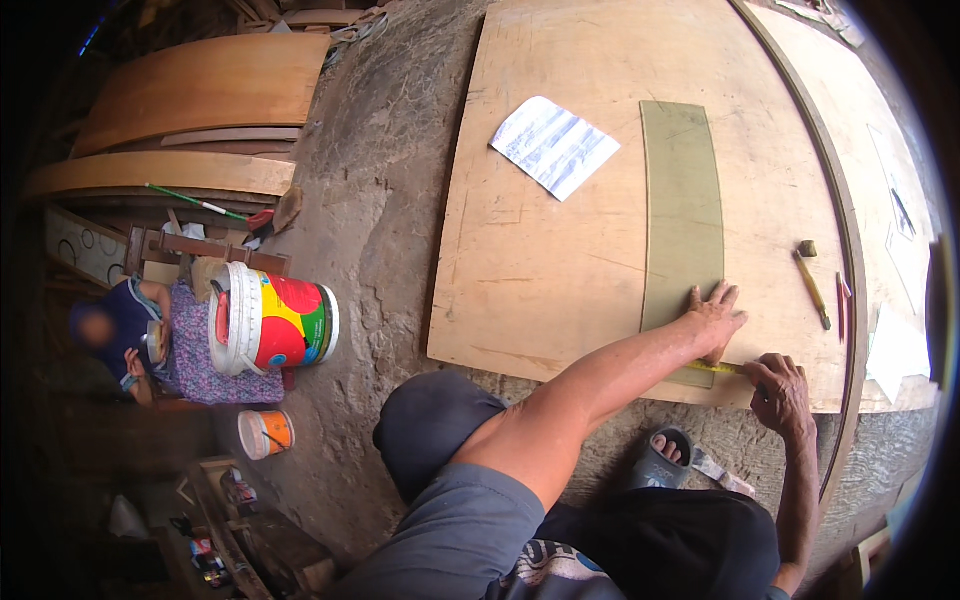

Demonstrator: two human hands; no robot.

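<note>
A long olive-green translucent strip (683, 200) lies on a large plywood sheet (560, 270). My left hand (717, 318) rests with spread fingers over the strip's near right edge and the bare wood; its thumb points down close to a yellow tape blade (722, 368). Whether the thumb presses on the blade, I cannot tell. The blade runs across the strip's near end to my right hand (782, 392), which is closed around a dark tape measure (763, 391) at the sheet's near edge. Most of the tape's case is hidden by the fingers.
On the plywood lie a printed paper (556, 148), a yellow-handled tool (812, 290), a small dark block (808, 248) and red pencils (842, 305). A long wooden batten (838, 190) crosses at right. Left stand a paint bucket (290, 320), an orange pail (266, 434) and a seated person (190, 335).
</note>
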